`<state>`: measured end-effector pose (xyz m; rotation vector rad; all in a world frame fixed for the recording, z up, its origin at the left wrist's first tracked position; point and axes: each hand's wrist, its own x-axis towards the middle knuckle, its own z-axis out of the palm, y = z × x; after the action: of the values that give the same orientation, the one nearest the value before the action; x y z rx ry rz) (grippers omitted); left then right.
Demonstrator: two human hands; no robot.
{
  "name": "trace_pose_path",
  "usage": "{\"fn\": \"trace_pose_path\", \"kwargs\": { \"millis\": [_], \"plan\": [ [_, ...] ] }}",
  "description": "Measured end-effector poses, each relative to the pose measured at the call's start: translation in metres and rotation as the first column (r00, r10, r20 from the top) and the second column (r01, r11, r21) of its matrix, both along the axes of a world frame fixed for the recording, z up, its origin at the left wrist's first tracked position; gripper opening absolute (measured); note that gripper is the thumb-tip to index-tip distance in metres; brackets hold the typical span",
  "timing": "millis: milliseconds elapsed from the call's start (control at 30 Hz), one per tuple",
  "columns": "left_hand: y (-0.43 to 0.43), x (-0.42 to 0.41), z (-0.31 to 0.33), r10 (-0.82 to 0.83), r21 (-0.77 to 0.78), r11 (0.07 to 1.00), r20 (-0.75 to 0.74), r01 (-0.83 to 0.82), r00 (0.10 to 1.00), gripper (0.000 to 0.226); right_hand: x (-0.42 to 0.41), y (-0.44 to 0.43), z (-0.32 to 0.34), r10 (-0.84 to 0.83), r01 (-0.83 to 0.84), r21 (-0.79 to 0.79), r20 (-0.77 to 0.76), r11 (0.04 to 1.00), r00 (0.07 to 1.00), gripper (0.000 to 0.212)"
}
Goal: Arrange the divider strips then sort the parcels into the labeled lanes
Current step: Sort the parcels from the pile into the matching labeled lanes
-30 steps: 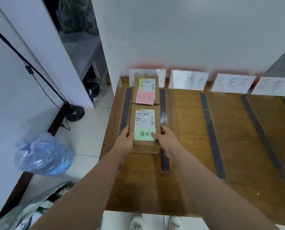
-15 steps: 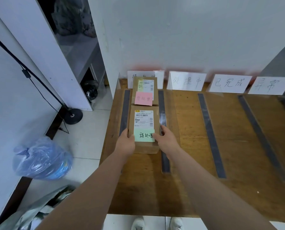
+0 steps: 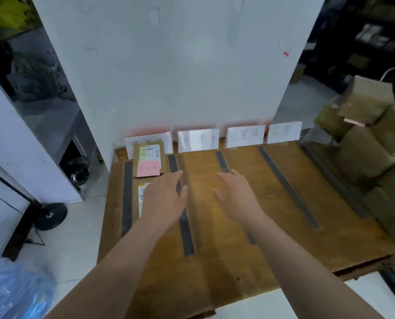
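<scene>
Parcels (image 3: 149,151) lie end to end in the leftmost lane, left of centre, between two divider strips (image 3: 126,196). Left hand (image 3: 164,199), fingers straight, covers the nearer one; right hand (image 3: 235,194) is spread and empty mid-frame. Stacked boxes (image 3: 371,143) at right look stiff, probably light: grip opposite side edges.

This looks like a parcel storeroom or a small warehouse. A wooden table (image 3: 238,261) is divided into lanes by dark strips (image 3: 288,187), with handwritten paper labels (image 3: 246,136) standing against the white wall (image 3: 169,77). Brown parcels (image 3: 149,153) with shipping stickers lie on it. Many cardboard boxes (image 3: 364,153) are piled at the right, and dark shelves (image 3: 364,38) of goods stand behind.
</scene>
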<state>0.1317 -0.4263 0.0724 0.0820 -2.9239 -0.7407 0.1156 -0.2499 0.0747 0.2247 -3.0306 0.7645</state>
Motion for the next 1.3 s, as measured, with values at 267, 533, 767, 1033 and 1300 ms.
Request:
{"fn": "trace_pose_path", "kwargs": {
  "millis": [267, 533, 767, 1033, 1300],
  "plan": [
    [0.131, 0.007, 0.036, -0.255, -0.129, 0.961, -0.07, 0.245, 0.964, 0.045, 0.045, 0.144, 0.022, -0.207, 0.212, 0.066, -0.073, 0.975, 0.976, 0.049],
    [0.305, 0.025, 0.048, -0.436, -0.153, 0.895, -0.095, 0.419, 0.895, 0.048, 0.097, 0.319, 0.043, -0.344, 0.357, 0.078, -0.142, 0.931, 0.928, 0.049],
    [0.452, 0.032, 0.053, -0.539, -0.137, 0.841, -0.134, 0.523, 0.832, 0.051, 0.13, 0.467, 0.055, -0.47, 0.484, 0.047, -0.171, 0.874, 0.866, 0.048],
    [0.568, -0.017, 0.077, -0.582, -0.134, 0.813, -0.179, 0.566, 0.793, 0.052, 0.096, 0.582, 0.081, -0.538, 0.547, 0.011, -0.166, 0.837, 0.826, 0.034],
    [0.673, -0.103, 0.107, -0.58, -0.082, 0.812, -0.232, 0.578, 0.781, 0.05, 0.004, 0.688, 0.106, -0.571, 0.564, -0.093, -0.162, 0.821, 0.805, 0.045]
  ]
}}
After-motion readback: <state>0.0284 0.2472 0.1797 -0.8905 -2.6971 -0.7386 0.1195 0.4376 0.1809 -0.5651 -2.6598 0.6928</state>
